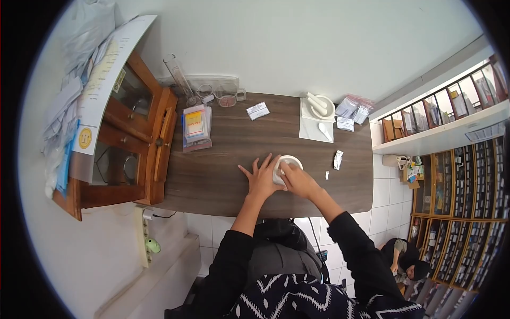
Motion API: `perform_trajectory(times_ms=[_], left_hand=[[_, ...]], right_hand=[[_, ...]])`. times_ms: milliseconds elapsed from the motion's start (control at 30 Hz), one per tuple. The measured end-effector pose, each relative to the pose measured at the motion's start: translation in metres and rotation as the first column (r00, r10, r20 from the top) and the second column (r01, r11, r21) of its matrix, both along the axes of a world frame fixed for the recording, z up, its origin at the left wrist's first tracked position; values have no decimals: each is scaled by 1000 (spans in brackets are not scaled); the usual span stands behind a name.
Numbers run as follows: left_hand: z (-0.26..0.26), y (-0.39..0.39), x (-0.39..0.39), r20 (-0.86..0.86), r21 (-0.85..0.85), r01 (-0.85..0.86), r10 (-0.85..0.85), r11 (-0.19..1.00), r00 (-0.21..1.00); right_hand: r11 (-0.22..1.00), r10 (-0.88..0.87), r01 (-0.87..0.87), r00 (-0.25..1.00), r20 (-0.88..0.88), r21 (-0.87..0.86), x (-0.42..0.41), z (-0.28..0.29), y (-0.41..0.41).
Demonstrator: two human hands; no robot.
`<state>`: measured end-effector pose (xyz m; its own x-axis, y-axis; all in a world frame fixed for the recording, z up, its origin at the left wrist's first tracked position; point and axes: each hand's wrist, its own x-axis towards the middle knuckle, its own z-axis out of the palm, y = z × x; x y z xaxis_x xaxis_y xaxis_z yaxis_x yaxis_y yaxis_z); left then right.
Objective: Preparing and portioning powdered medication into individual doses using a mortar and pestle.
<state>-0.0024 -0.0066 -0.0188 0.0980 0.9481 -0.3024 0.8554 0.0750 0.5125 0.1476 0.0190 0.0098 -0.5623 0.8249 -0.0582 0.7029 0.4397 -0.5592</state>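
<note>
A white mortar [295,160] stands near the front of the dark wooden table, under both hands. My left hand [263,178] grips its left side, thumb along the near rim and the other fingers spread outward. From the right, my right hand [298,181] reaches into the bowl with its fingers curled down around what seems to be a pestle, almost wholly hidden by the hand. The bowl's contents cannot be made out. Right of the mortar lie a small white scrap [327,175] and a crumpled foil strip [338,160].
At the back stand a second mortar [330,115] with its pestle [316,103], a white spoon [324,130], bagged packets [354,108], a printed card [257,111], a glass cylinder [177,73] and a measuring jug [226,95]. A wooden cabinet [155,167] borders the left; a person [402,255] sits at lower right.
</note>
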Motion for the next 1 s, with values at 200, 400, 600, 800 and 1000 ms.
perform_trajectory(times_ms=[200, 400, 600, 800, 1000], left_hand=[[5, -2, 2, 0, -9, -5, 5, 1000, 1000], [5, -1, 1, -3, -10, -10, 10, 1000, 1000], [5, -1, 0, -7, -16, -20, 20, 1000, 1000], [3, -1, 3, 9, 40, -13, 13, 999, 1000], [8, -2, 0, -15, -25, -10, 10, 1000, 1000]], right_hand=[[992, -7, 18, 996, 84, -123, 29, 8, -4], [993, -4, 11, 998, -56, 113, 6, -10, -12], [991, -111, 116, 992, 64, -72, 27, 9, -3], [999, -14, 14, 1000, -1, 47, -1, -3, -5], [992, -6, 25, 989, 151, -124, 32, 10, -10]])
